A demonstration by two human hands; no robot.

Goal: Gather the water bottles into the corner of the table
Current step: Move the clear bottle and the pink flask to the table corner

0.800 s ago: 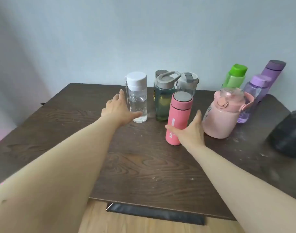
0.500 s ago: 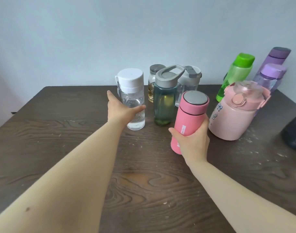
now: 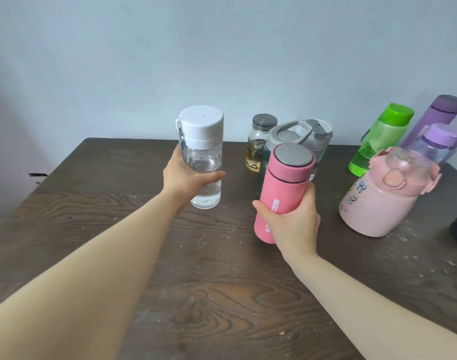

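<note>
Worktop [image 3: 66, 203]: dark wood grain, dusty specks.
Progress: judged midway; green, purple and pale pink bottles cluster at far right corner, others not yet there.
Pale pink jug [image 3: 378, 203]: squat, matte, stickered.
Pink flask [image 3: 281, 188]: matte cylinder, steel cap; right hand [image 3: 294, 222] wrapped round it, tilted.
Clear bottle [image 3: 204, 162]: transparent, white cap; left hand [image 3: 188, 180] grips it.

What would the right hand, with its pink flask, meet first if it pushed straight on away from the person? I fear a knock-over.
Most likely the teal bottle with the grey loop lid, right behind the pink flask that the right hand holds. Depth is unclear from this view.
</note>
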